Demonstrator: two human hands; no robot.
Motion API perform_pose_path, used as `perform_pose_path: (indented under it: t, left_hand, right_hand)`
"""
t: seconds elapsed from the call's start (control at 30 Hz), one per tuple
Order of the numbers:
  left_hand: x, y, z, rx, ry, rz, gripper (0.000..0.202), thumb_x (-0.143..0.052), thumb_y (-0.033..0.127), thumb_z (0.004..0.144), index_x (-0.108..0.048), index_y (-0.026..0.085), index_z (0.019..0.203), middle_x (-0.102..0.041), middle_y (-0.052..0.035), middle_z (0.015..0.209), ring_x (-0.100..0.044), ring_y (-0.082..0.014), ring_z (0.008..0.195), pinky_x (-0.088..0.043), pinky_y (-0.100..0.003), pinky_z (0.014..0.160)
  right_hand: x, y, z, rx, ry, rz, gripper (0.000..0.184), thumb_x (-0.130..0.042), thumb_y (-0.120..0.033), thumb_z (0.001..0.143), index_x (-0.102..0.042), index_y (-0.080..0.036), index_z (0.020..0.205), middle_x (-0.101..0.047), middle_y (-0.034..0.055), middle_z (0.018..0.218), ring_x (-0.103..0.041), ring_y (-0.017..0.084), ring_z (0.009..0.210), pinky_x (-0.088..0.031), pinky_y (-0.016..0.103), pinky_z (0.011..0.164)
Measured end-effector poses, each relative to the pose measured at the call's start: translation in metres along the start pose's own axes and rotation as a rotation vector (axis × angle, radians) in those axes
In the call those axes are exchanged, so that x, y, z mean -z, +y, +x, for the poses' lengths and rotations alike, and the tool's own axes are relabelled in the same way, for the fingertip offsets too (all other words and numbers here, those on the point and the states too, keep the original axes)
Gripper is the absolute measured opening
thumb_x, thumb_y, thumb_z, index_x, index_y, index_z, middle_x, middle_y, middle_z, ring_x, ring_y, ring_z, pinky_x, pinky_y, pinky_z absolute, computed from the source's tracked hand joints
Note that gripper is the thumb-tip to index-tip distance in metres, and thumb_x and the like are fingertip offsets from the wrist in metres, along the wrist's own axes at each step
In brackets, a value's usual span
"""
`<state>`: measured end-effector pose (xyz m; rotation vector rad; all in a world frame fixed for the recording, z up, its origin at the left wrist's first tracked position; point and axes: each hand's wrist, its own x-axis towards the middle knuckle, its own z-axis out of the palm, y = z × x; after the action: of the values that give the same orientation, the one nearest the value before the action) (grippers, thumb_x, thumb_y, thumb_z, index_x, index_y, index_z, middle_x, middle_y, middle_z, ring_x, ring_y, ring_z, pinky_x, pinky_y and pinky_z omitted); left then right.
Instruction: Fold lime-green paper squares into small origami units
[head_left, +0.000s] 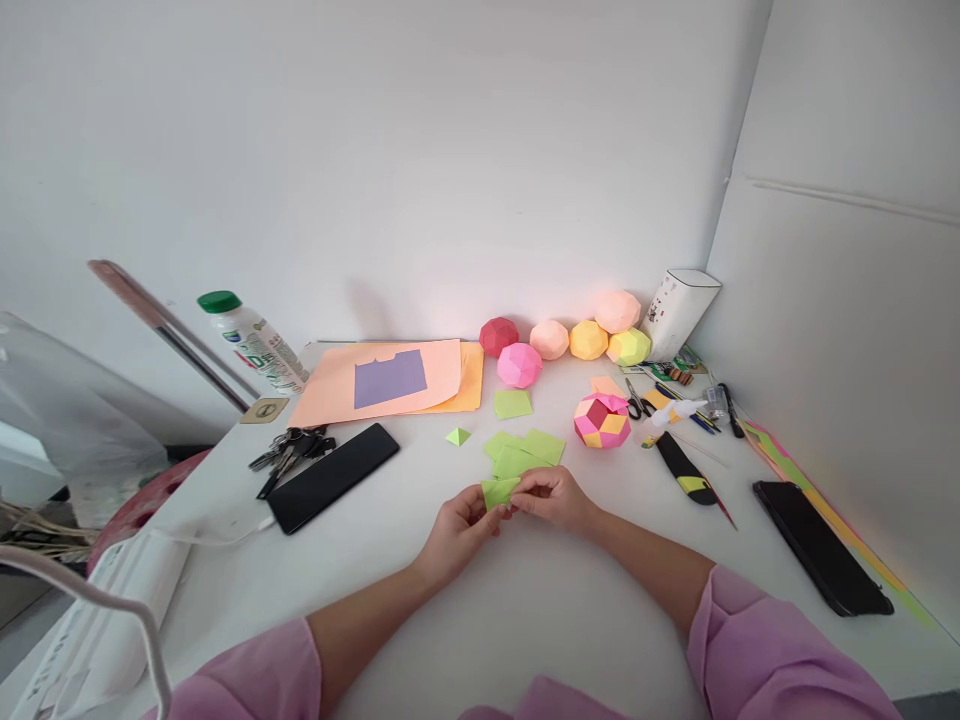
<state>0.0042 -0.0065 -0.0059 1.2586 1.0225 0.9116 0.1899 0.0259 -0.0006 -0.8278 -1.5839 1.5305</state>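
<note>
Between my two hands is a small piece of light green paper [498, 491], partly folded. My left hand [466, 522] pinches its left and lower side, while the fingers of my right hand [553, 496] grip its right edge. Just beyond my fingers lie several overlapping green paper squares [541, 447], with one more green square [513, 403] farther back. A small folded green pyramid [458, 436] stands to the left of them. Right of the squares sits a pink, red and yellow paper ball [602, 420] with an opening in its top.
Several finished paper balls [550, 340] line the wall. On the right are scissors [637, 402], a glue bottle [667, 415], a black cutter [684, 470] and a black phone [821, 548]. Coloured sheets [322, 385], keys [289, 455], a black device [334, 478] and a bottle [259, 345] are left.
</note>
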Motion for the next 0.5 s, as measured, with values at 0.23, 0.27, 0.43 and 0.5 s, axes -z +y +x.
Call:
perform_pose_path:
  t: [0.23, 0.27, 0.43, 0.5]
  left_hand:
    - [0.000, -0.005, 0.003, -0.008, 0.009, 0.007, 0.025, -0.058, 0.040, 0.079, -0.062, 0.017, 0.086, -0.066, -0.0025, 0.076, -0.055, -0.0118, 0.060, -0.046, -0.025, 0.060]
    - [0.000, -0.004, 0.003, -0.007, 0.009, -0.001, 0.024, -0.057, 0.040, 0.079, -0.062, 0.017, 0.085, -0.066, -0.0025, 0.075, -0.055, -0.0120, 0.060, -0.047, -0.025, 0.061]
    - [-0.002, 0.001, 0.003, -0.007, 0.012, -0.021, 0.025, -0.058, 0.042, 0.078, -0.060, 0.017, 0.080, -0.065, -0.0020, 0.073, -0.056, -0.0126, 0.062, -0.047, -0.026, 0.061]
    - [-0.002, 0.003, 0.003, -0.003, 0.009, -0.024, 0.025, -0.058, 0.042, 0.078, -0.060, 0.017, 0.079, -0.065, -0.0020, 0.073, -0.056, -0.0126, 0.061, -0.047, -0.026, 0.061]
  right_hand:
    - [-0.005, 0.000, -0.001, -0.070, 0.109, -0.046, 0.009, -0.069, -0.026, 0.072, -0.065, -0.017, 0.073, -0.067, 0.0009, 0.065, -0.064, 0.014, 0.063, -0.051, 0.026, 0.061]
    - [-0.006, 0.000, -0.002, -0.075, 0.121, -0.050, 0.009, -0.068, -0.026, 0.073, -0.065, -0.017, 0.073, -0.067, 0.0008, 0.065, -0.064, 0.014, 0.063, -0.051, 0.026, 0.061]
    - [-0.012, -0.003, -0.004, -0.083, 0.141, -0.051, 0.010, -0.067, -0.027, 0.075, -0.063, -0.017, 0.076, -0.068, 0.0017, 0.067, -0.065, 0.015, 0.065, -0.051, 0.026, 0.059]
    - [-0.012, -0.004, -0.004, -0.086, 0.151, -0.055, 0.011, -0.067, -0.028, 0.075, -0.062, -0.017, 0.074, -0.068, 0.0015, 0.066, -0.064, 0.014, 0.062, -0.051, 0.026, 0.058]
